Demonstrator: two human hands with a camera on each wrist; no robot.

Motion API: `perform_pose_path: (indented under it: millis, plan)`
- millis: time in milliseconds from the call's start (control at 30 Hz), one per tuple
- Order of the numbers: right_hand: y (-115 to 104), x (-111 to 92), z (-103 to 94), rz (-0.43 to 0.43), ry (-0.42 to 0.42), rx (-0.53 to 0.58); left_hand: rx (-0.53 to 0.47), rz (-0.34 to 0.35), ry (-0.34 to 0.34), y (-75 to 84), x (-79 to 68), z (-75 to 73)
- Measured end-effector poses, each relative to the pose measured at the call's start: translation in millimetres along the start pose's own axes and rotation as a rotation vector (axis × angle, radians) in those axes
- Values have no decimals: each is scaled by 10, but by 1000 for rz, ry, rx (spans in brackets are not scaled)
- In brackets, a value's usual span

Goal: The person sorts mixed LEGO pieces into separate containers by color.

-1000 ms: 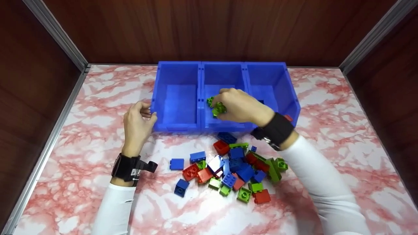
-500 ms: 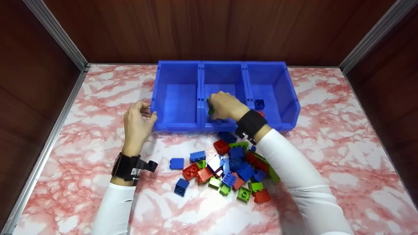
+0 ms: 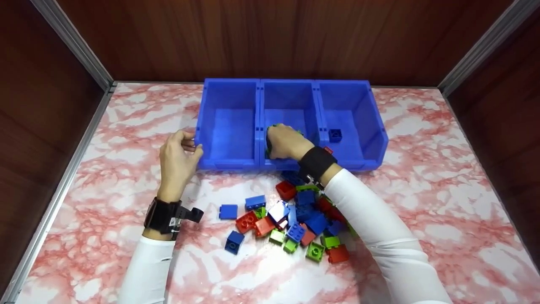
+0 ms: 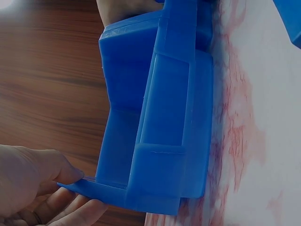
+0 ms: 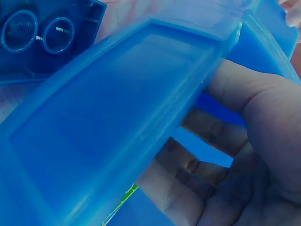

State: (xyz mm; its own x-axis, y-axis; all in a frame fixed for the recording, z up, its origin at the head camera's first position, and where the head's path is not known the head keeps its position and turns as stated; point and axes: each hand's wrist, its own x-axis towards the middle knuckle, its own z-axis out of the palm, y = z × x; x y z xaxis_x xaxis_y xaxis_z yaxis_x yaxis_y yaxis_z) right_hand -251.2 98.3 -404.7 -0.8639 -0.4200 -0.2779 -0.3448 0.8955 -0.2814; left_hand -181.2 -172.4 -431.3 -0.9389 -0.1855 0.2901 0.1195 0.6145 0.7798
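A blue bin (image 3: 230,126) with three compartments stands at the back of the table. My left hand (image 3: 179,160) pinches its left side rim; in the left wrist view the thumb (image 4: 63,167) lies on one side of the wall and the fingers (image 4: 77,214) on the other. Down inside the middle compartment is my right hand (image 3: 289,141), beside green bricks (image 3: 300,131) that it partly hides. In the right wrist view this hand's fingers are loosely bent with the palm bare, and the fingertips are hidden behind the bin's front wall (image 5: 117,108). A green edge (image 5: 126,195) shows below them.
A pile of red, blue and green toy bricks (image 3: 295,219) lies in front of the bin, partly under the right forearm. A blue brick (image 3: 335,135) and a red brick (image 3: 328,150) are in the right compartment. Wood-grain panels (image 3: 270,38) enclose the table.
My right hand, which held green bricks above the middle compartment, has moved left and down into it, and green bricks now show around it. The left hand stays at the rim.
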Motion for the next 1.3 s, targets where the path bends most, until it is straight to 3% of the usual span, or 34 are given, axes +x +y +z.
perform_pose_path:
  millis: [333, 533, 667, 933, 1200, 1300]
  plan:
    - [31, 16, -8, 33, -17, 13, 4, 12, 15, -29, 11, -3]
    - [14, -139, -185, 4, 2, 65, 1, 16, 15, -32, 10, -7]
    - [-38, -354, -342, -72, 46, 16, -6, 13, 14, -29, 10, -10]
    - [-23, -988, -490, -254, 150, -11, -1, 9, 18, -30, 13, 0]
    - [363, -1504, -408, -373, 178, 10, 15, 4, 30, -15, 9, 12]
    - [574, -1664, -335, -385, 148, 12, 10, 1, 25, -12, 9, 11]
